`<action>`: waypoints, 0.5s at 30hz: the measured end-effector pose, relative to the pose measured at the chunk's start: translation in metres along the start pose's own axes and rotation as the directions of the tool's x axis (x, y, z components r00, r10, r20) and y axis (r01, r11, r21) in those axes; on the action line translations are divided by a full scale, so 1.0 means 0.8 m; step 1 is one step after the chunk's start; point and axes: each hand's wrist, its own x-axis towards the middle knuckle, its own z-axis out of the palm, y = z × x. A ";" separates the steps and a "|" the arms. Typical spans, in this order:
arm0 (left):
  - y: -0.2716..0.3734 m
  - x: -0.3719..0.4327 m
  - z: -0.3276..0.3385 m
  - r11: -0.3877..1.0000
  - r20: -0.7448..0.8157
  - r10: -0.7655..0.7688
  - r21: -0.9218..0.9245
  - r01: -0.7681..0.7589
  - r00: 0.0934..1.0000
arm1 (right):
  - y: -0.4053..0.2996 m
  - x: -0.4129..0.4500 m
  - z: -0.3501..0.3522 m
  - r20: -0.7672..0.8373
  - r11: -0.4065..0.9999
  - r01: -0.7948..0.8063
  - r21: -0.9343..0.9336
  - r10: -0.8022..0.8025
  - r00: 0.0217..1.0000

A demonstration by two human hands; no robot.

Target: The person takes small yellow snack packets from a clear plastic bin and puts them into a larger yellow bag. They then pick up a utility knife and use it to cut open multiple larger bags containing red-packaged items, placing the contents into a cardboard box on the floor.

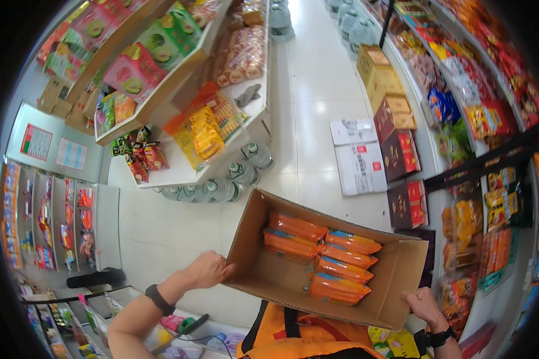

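Observation:
An open cardboard box (pixel 377 309) is held up in front of my orange vest, tilted so that I look into it. My left hand (pixel 210 270) grips its left end at the lower corner. At the right end, my right hand (pixel 423 305) has hold of the other wall. Several orange plastic snack packets (pixel 343 264) lie inside in two groups, against the back wall and towards the right. Bare cardboard shows in the box's front left part. Black bands are on both wrists.
Large water bottles (pixel 222 188) stand on the floor beside a white display shelf (pixel 251 119) with bagged snacks. Along the right shelving (pixel 469 143) are gift boxes (pixel 402 155) and a flattened white carton (pixel 359 157). A tiled aisle (pixel 312 98) runs ahead between them.

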 end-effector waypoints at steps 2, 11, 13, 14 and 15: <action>-0.012 -0.019 -0.011 0.999 -0.035 0.042 0.025 -0.041 0.998 | -0.053 -0.003 -0.019 -0.011 1.000 0.025 -0.015 -0.025 1.000; -0.079 -0.013 -0.124 0.996 -0.319 0.058 -0.046 -0.077 0.946 | -0.226 0.028 -0.091 -0.069 0.996 0.078 0.050 -0.075 0.995; -0.090 0.008 -0.161 0.986 -0.402 0.169 0.079 -0.149 0.900 | -0.256 0.032 -0.105 -0.073 0.990 0.085 0.115 -0.076 0.994; -0.089 0.015 -0.186 0.990 -0.381 0.137 0.019 -0.141 0.914 | -0.278 0.038 -0.115 -0.124 0.987 0.092 0.131 -0.075 0.989; -0.094 0.024 -0.211 0.990 -0.368 0.117 -0.027 -0.136 0.923 | -0.296 0.044 -0.125 -0.189 0.982 0.109 0.152 -0.079 0.979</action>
